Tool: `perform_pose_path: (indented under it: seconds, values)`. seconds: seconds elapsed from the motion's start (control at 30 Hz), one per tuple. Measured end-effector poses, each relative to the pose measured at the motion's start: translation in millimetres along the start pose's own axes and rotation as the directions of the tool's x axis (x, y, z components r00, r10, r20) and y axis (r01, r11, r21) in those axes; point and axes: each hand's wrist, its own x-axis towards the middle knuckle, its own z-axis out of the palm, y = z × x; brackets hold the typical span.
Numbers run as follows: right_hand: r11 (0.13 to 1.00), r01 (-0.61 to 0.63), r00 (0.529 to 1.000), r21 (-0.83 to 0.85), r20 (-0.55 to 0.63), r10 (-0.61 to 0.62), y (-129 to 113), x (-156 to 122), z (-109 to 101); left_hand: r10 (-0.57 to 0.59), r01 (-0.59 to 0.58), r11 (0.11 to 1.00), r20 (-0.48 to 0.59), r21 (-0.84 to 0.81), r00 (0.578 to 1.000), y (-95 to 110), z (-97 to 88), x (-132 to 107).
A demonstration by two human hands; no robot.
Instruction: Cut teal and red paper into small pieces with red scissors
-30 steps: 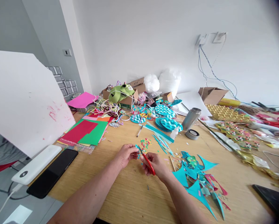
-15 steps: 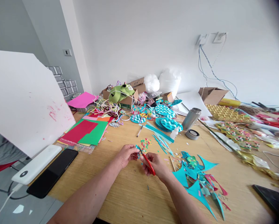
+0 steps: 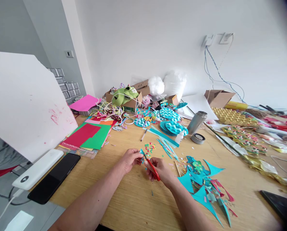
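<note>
In the middle of the wooden table my right hand [image 3: 156, 167] is closed round the red handles of a pair of scissors [image 3: 153, 170]. The blades point up and left to a small piece of blue paper [image 3: 141, 151], which my left hand [image 3: 132, 159] pinches between thumb and fingers. Its exact shape is too small to make out. Just beyond my hands lies a scatter of tiny red, yellow and green paper cut-outs [image 3: 150, 147]. Blue paper offcuts [image 3: 186, 180] and red scraps are heaped to the right of my right forearm.
Coloured paper sheets [image 3: 99, 136], a black phone [image 3: 54, 178] and a white power bank [image 3: 39, 168] lie to the left. Beyond my hands are blue strips [image 3: 167, 149], a glue bottle [image 3: 179, 137], a roll of tape [image 3: 198, 138] and a steel flask [image 3: 197, 122]. Craft supplies crowd the back.
My hands, the scissors and the blue paper stay in nearly the same place. A pale bright patch on the floor at the lower left looks larger.
</note>
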Motion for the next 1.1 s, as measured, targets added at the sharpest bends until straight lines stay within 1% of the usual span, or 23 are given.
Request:
perform_pose_path:
  seconds: [0.17,0.43,0.73,0.93,1.1]
  values:
    - [1.0,-0.003,1.0,-0.013,0.012,0.003,-0.4,0.4,-0.6,-0.025,0.025,1.0,-0.03,0.001,0.999,1.4,1.0,-0.8]
    - [0.999,-0.004,1.0,-0.046,0.007,0.004,2.1,1.4,-2.0,-0.019,0.017,1.0,-0.055,-0.023,0.998,2.9,1.4,-0.6]
    - [1.0,-0.026,0.999,-0.016,0.034,0.027,-0.5,0.1,-0.2,-0.016,0.016,1.0,-0.038,0.013,0.999,2.4,1.0,-0.4]
    - [0.999,-0.018,1.0,-0.028,0.022,0.019,-1.5,-0.9,0.1,-0.017,0.018,1.0,-0.041,0.004,0.999,2.5,1.0,-0.6]
    - [1.0,-0.016,1.0,-0.023,0.016,0.016,-1.3,-0.5,0.0,-0.026,0.026,0.999,0.005,0.02,1.0,0.7,0.0,-0.6]
